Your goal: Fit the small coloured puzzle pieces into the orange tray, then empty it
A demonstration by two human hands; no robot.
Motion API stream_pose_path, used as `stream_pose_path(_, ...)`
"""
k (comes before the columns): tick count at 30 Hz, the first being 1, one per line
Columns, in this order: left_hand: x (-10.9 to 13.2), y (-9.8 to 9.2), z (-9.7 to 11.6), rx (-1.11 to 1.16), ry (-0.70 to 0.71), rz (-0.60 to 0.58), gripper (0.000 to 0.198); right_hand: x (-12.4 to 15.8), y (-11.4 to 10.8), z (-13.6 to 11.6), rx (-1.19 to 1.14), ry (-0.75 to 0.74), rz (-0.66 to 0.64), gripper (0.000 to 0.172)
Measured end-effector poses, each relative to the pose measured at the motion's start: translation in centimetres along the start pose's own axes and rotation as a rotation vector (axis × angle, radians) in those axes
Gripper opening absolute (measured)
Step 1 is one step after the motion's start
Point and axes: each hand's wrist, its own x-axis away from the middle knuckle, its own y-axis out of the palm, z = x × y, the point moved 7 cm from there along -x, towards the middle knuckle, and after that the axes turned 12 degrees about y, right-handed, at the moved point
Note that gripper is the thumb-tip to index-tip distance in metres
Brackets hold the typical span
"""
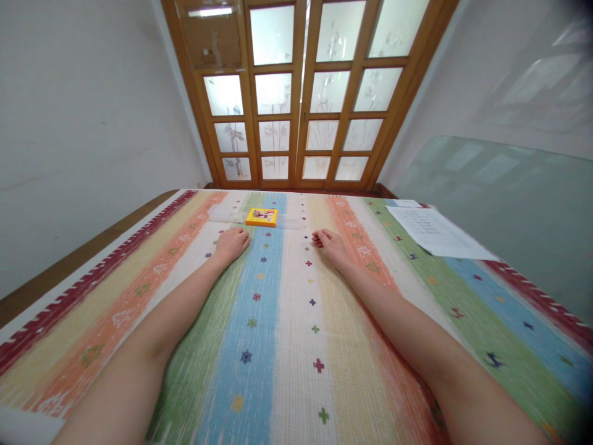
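A small flat yellow box (262, 217) with printed pictures lies toward the far side of the table. Clear plastic wrap (226, 214) shows on both sides of it, flat on the cloth. Just in front of the box, slightly to its left, my left hand (233, 243) rests on the cloth with its fingers curled closed. My right hand (330, 243) lies to the right of the box, apart from it, its fingers also curled in. Nothing shows in either hand, and neither touches the box.
A striped, patterned tablecloth (296, 346) covers the table. White printed sheets (438, 232) lie at the far right. A glass panel (504, 204) leans by the right wall. Wooden glazed doors (296, 123) stand beyond the table.
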Motion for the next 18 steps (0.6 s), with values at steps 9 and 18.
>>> stream_pose_path(9,0.5,-0.1,-0.8,-0.044,-0.078,0.059,0.029,-0.1,0.0,0.2,-0.012,-0.012,-0.009,0.03)
stream_pose_path(18,1.1,0.4,-2.2,0.121,-0.153,0.091,0.027,0.1,0.0,0.0,-0.003,-0.009,-0.012,0.031)
